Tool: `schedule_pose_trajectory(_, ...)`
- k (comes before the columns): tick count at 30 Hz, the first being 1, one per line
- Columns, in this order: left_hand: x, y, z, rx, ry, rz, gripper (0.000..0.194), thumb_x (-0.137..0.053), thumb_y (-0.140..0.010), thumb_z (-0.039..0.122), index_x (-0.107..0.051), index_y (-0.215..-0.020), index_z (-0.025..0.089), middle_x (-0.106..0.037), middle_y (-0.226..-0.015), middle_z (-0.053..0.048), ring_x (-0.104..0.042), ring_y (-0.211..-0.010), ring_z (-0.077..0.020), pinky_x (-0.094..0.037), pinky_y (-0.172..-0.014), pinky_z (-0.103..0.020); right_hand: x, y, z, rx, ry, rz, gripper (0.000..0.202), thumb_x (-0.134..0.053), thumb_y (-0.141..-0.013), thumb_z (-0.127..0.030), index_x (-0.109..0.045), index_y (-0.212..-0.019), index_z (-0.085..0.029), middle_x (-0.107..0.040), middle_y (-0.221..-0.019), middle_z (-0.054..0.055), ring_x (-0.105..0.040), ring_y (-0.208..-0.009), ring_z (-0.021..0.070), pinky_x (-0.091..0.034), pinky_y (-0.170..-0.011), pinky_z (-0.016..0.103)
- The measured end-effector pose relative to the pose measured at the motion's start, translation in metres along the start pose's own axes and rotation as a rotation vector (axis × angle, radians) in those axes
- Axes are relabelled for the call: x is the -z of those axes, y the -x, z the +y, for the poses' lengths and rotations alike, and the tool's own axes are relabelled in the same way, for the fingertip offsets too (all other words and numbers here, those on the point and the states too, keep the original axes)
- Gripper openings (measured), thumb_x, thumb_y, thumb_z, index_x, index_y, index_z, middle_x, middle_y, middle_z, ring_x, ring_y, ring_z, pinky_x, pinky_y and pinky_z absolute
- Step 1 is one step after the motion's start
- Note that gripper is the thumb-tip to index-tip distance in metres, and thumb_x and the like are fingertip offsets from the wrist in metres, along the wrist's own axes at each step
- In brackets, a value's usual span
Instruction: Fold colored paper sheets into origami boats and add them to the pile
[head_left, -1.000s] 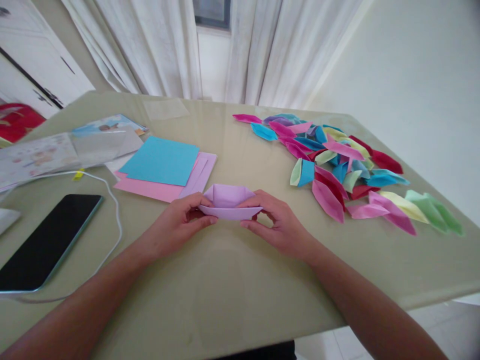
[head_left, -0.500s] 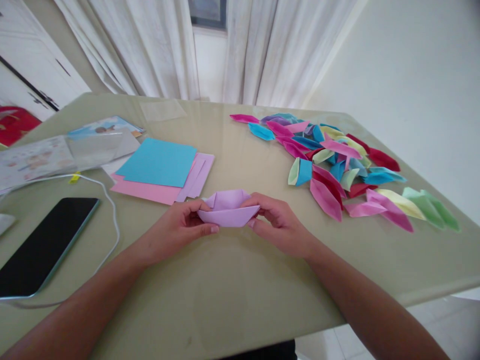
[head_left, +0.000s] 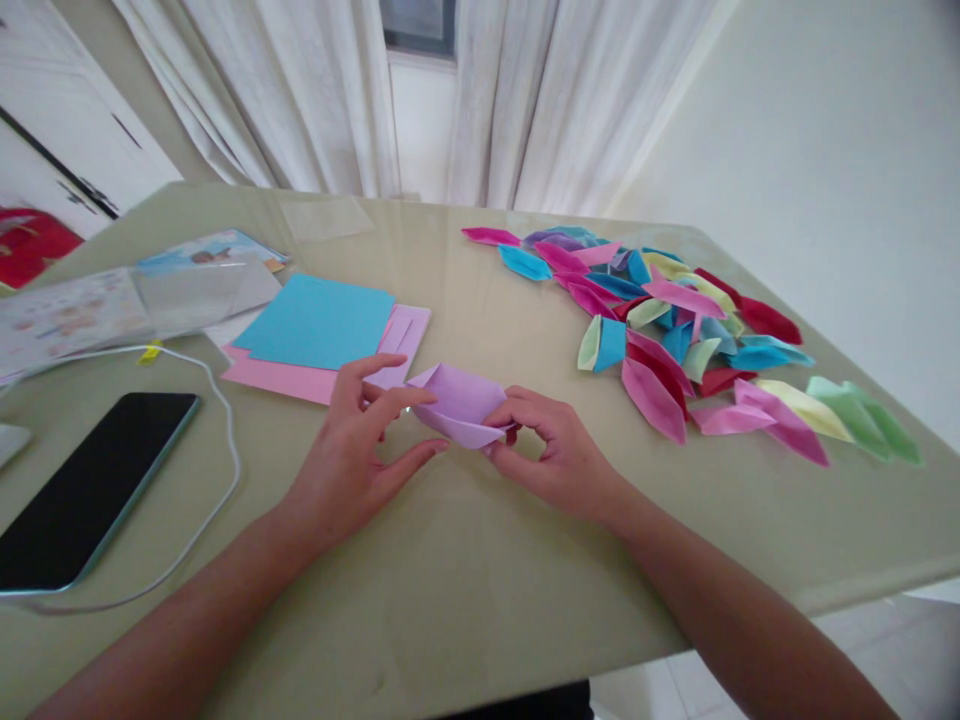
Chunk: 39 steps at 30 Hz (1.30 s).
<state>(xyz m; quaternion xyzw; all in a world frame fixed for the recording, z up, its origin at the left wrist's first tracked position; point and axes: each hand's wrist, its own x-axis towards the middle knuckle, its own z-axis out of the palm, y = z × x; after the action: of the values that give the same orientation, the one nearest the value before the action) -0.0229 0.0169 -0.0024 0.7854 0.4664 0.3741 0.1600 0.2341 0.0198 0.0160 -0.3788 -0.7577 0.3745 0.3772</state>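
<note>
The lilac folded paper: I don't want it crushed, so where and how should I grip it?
Pinch the lilac folded paper lightly at its left end, coming from the left, I'd suggest: the right hand grips the right end, the left hand stands open nearby, and the hollow middle could collapse.

L hand & R hand showing bare; L forearm, approx. 7 o'clock, & R forearm, approx. 5 o'clock, likewise showing bare, tapering twd. wrists; black patch, prob. clothing, peeking out at 6 o'clock.
</note>
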Motion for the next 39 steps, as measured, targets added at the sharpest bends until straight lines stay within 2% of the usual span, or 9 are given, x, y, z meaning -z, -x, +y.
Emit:
schedule_pose_trajectory(2, -0.001, 0.003, 0.006, -0.076, -0.077, 0.042, 0.043, -0.083, -0.09, 0.034, -0.069, -0.13, 0.029, -0.05, -0.149, -0.012, -0.062, -0.093, -0.0191, -0.06, -0.079, -0.036, -0.004, 0.002, -0.002, -0.037, -0.002, 0.028, 0.017, -0.066, -0.088, -0.009, -0.077, -0.098, -0.017, -0.072, -0.09, 0.003, -0.064, -0.075, 0.013, -0.05, -0.069, 0.024)
schedule_pose_trajectory(4, -0.005, 0.005, 0.01, -0.125, -0.034, 0.0, 0.049, -0.079, -0.093, 0.031, -0.062, -0.139, 0.029, -0.057, -0.143, -0.01, -0.063, -0.093, -0.0187, -0.059, -0.08, -0.034, -0.008, 0.004, -0.005, -0.09, -0.013, 0.034, 0.014, -0.067, -0.092, -0.013, -0.077, -0.101, -0.017, -0.074, -0.089, 0.002, -0.064, -0.072, 0.0126, -0.05, -0.066, 0.023)
schedule_pose_trajectory(7, -0.012, 0.007, 0.015, -0.126, 0.081, -0.068, 0.054, -0.072, -0.097, 0.023, -0.054, -0.148, 0.027, -0.064, -0.135, -0.01, -0.062, -0.085, -0.0158, -0.058, -0.077, -0.031, -0.013, 0.007, -0.009, -0.14, -0.026, -0.024, 0.011, -0.067, -0.096, -0.02, -0.077, -0.099, -0.018, -0.074, -0.083, 0.001, -0.064, -0.067, 0.0123, -0.049, -0.063, 0.023)
schedule_pose_trajectory(10, -0.016, 0.007, 0.017, -0.11, 0.157, -0.091, 0.045, -0.068, -0.097, 0.016, -0.058, -0.14, 0.024, -0.066, -0.123, -0.008, -0.063, -0.087, -0.0157, -0.057, -0.081, -0.031, -0.016, 0.009, -0.011, -0.141, 0.005, -0.056, 0.012, -0.065, -0.099, -0.02, -0.077, -0.096, -0.018, -0.074, -0.079, 0.0, -0.065, -0.066, 0.0119, -0.048, -0.062, 0.022)
schedule_pose_trajectory(15, -0.013, 0.007, 0.02, -0.054, 0.219, -0.142, 0.036, -0.066, -0.095, 0.014, -0.061, -0.129, 0.022, -0.067, -0.115, -0.007, -0.063, -0.095, -0.0187, -0.056, -0.09, -0.035, -0.02, 0.01, -0.01, -0.128, 0.03, -0.023, 0.013, -0.066, -0.099, -0.023, -0.078, -0.095, -0.019, -0.075, -0.076, 0.0, -0.064, -0.061, 0.012, -0.046, -0.057, 0.021)
schedule_pose_trajectory(21, -0.018, 0.01, 0.023, -0.08, 0.138, -0.122, 0.045, -0.063, -0.089, 0.009, -0.059, -0.132, 0.022, -0.068, -0.125, -0.011, -0.067, -0.107, -0.0232, -0.057, -0.096, -0.038, -0.027, 0.015, -0.008, -0.112, 0.078, -0.026, 0.014, -0.065, -0.098, -0.019, -0.079, -0.097, -0.02, -0.074, -0.072, -0.001, -0.06, -0.058, 0.0103, -0.045, -0.058, 0.02)
schedule_pose_trajectory(27, -0.023, 0.012, 0.027, -0.113, 0.047, -0.093, 0.042, -0.063, -0.087, 0.008, -0.059, -0.127, 0.021, -0.069, -0.129, -0.013, -0.066, -0.122, -0.0278, -0.056, -0.105, -0.045, -0.032, 0.018, -0.007, -0.05, 0.151, -0.023, 0.02, -0.064, -0.098, -0.02, -0.077, -0.083, -0.019, -0.065, -0.066, -0.002, -0.052, -0.056, 0.0092, -0.039, -0.058, 0.021)
schedule_pose_trajectory(35, -0.023, 0.013, 0.025, -0.122, 0.024, -0.089, 0.042, -0.062, -0.088, 0.008, -0.057, -0.127, 0.023, -0.069, -0.131, -0.013, -0.066, -0.124, -0.029, -0.055, -0.106, -0.047, -0.033, 0.018, -0.006, -0.042, 0.176, 0.006, 0.019, -0.063, -0.098, -0.02, -0.078, -0.086, -0.019, -0.069, -0.069, 0.0, -0.055, -0.057, 0.0101, -0.04, -0.058, 0.021)
schedule_pose_trajectory(39, -0.019, 0.01, 0.02, -0.115, 0.068, -0.124, 0.039, -0.063, -0.094, 0.012, -0.057, -0.131, 0.022, -0.068, -0.13, -0.012, -0.066, -0.119, -0.0264, -0.055, -0.103, -0.043, -0.03, 0.016, -0.004, -0.026, 0.172, 0.051, 0.017, -0.063, -0.095, -0.017, -0.079, -0.091, -0.02, -0.072, -0.071, -0.001, -0.056, -0.056, 0.0099, -0.042, -0.057, 0.021)
